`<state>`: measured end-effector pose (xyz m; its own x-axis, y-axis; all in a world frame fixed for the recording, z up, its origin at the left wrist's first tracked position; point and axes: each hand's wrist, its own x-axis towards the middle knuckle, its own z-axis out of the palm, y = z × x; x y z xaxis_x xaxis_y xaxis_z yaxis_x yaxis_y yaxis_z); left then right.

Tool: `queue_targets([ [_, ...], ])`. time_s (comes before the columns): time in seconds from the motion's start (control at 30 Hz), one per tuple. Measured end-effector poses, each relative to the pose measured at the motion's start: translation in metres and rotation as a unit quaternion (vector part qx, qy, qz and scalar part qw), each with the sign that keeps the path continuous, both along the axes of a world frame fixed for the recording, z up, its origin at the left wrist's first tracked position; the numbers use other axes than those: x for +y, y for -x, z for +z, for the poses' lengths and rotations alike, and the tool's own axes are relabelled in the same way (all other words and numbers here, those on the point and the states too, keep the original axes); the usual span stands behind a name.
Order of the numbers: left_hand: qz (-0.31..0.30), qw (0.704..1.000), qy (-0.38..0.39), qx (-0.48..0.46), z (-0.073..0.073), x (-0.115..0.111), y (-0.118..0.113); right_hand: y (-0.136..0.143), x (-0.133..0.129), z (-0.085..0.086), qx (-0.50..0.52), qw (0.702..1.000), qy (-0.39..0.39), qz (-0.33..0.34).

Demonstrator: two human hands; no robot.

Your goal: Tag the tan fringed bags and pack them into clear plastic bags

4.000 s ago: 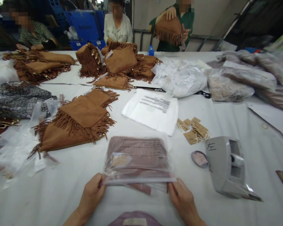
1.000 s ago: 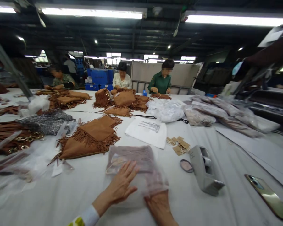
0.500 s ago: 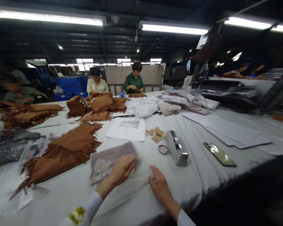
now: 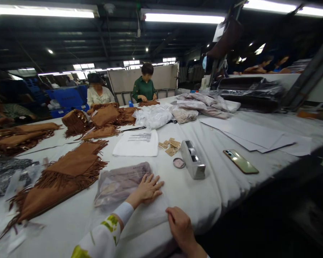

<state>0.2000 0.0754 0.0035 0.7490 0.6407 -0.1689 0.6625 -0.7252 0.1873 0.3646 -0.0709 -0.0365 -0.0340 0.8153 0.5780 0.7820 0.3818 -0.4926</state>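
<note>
- A clear plastic bag with mauve-brown contents (image 4: pixel 121 181) is lying flat on the white-covered worktop (image 4: pixel 212 175), in front of the wearer and toward the left.
- The filled part is spanning the wearer's front, its long axis slanting slightly so that the right end is sitting farther away.
- The left hand (image 4: pixel 148 190) is resting palm down at the filled part's right end, its fingers (image 4: pixel 148 178) spreading open and gripping nothing.
- The right hand (image 4: pixel 181 229) is staying apart from the filled part, to its right and nearer the wearer; its fingers are curling closed. From where I am standing, I cannot tell whether they are pinching clear film.
- The left hand is therefore being the nearer one.
- Rust-brown fringed suede pouches (image 4: pixel 67 163) are lying left of the bag; a white printed cloth (image 4: pixel 136 147) is lying beyond it.
- A grey tape dispenser (image 4: pixel 192 159) is standing to the right, beside a small round dish (image 4: pixel 179 163).
</note>
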Motion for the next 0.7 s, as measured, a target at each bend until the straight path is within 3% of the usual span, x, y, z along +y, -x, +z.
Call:
queue_targets([
  [0.13, 0.005, 1.000, -0.006, 0.003, -0.004, 0.000, -0.002, -0.002, -0.014, 0.002, 0.036, 0.999, 0.004, -0.002],
  [0.37, 0.003, 1.000, -0.018, 0.006, -0.003, -0.001, -0.001, 0.009, -0.001, 0.009, 0.069, 0.995, 0.076, 0.004],
  [0.53, 0.005, 1.000, -0.025, 0.005, -0.002, -0.003, -0.001, 0.012, -0.013, 0.008, 0.079, 0.997, 0.017, 0.015],
  [0.7, 0.009, 1.000, -0.029, 0.001, -0.003, -0.005, 0.000, -0.008, -0.036, 0.004, 0.084, 0.996, -0.005, 0.009],
])
